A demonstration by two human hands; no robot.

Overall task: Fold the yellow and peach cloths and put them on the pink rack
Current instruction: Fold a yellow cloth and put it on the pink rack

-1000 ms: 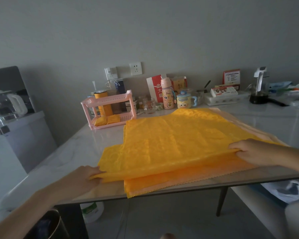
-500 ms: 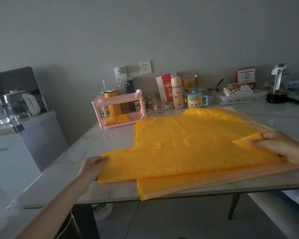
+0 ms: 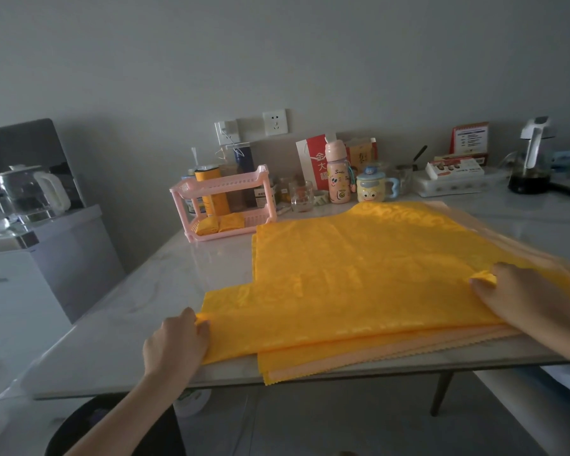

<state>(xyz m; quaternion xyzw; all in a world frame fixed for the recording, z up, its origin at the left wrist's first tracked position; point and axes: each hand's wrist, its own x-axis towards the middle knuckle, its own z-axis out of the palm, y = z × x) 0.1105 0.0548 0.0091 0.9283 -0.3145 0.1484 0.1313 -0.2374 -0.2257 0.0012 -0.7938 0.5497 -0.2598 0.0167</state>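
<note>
A large yellow cloth point(image 3: 369, 274) lies spread on the marble table point(image 3: 139, 317), on top of a stack of yellow and peach cloths point(image 3: 392, 352) whose edges show at the front. My left hand point(image 3: 175, 343) grips the top cloth's near left corner. My right hand point(image 3: 527, 294) pinches its right corner, lifted slightly off the stack. The pink two-tier rack point(image 3: 224, 200) stands at the back left of the table, with two small folded yellow cloths point(image 3: 219, 224) on its lower shelf.
Bottles, a glass, a cartoon mug point(image 3: 372, 189), boxes and a coffee pot point(image 3: 530, 162) line the wall behind the cloths. A kettle point(image 3: 30, 192) sits on a white cabinet to the left. A dark chair back shows below the table's front edge.
The top yellow cloth has slid left and away from the front edge with both hands holding its corners. My right hand has moved inward over the stack, lifting its corner.
</note>
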